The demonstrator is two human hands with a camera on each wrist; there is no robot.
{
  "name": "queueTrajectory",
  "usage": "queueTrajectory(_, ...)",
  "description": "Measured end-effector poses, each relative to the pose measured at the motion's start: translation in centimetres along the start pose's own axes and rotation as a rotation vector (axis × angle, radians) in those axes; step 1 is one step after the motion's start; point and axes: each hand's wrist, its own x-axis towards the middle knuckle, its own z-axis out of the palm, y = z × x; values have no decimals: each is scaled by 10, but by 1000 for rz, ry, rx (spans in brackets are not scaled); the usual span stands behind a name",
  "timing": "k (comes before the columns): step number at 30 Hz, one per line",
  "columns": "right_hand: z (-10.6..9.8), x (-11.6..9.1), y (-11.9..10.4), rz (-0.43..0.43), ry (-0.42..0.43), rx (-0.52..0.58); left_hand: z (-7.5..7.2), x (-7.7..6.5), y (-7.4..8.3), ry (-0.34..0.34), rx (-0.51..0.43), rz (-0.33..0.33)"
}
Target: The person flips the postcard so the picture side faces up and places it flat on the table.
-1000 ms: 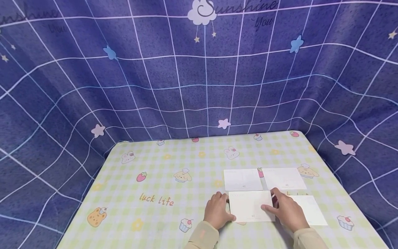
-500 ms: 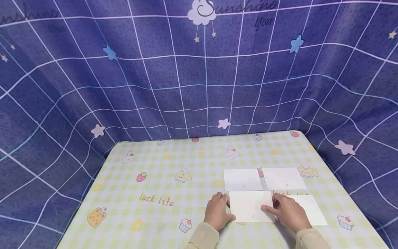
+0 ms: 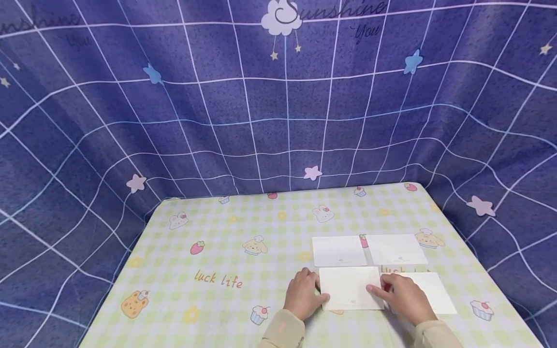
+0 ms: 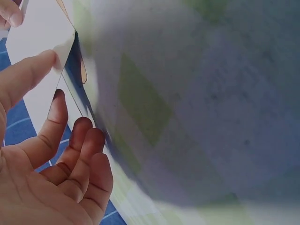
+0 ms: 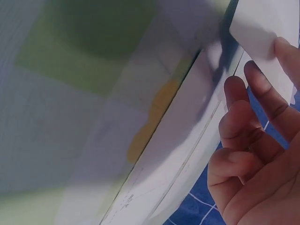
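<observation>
A white postcard (image 3: 348, 295) with faint print is held between both hands, lifted a little off the table in the wrist views. My left hand (image 3: 302, 295) pinches its left edge, thumb on top and index finger underneath. At the other edge, my right hand (image 3: 405, 296) pinches it the same way, its thumb lying over the face. In the left wrist view the left hand's remaining fingers (image 4: 91, 154) curl loosely below the card. Two more postcards lie just beyond, one at the left (image 3: 339, 251) and one at the right (image 3: 398, 249). Another postcard (image 3: 437, 292) is partly hidden by the right hand.
A green-and-white checked tablecloth (image 3: 230, 309) printed with cartoon animals, cupcakes and strawberries covers the table. Dark blue curtain cloth (image 3: 217, 106) with white grid lines and stars hangs behind it and along both sides.
The left thumb has come from beside the held postcard onto its left edge. The right fingers have shifted slightly, and the other postcards lie where they were.
</observation>
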Motion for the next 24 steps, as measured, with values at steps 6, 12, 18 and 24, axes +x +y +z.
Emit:
queueTrajectory(6,0,0,-5,7,3,1,-4,0,-2,2,-11,-16)
queueTrajectory(12,1,0,-8,10,25,25,-12,-1,-1,18,-7,-6)
queueTrajectory(18,-1,-1,-13,9,49,37,-16,-2,-2,61,-1,5)
queueTrajectory(24,-2,0,-19,30,53,49,-21,-2,-4,111,7,13)
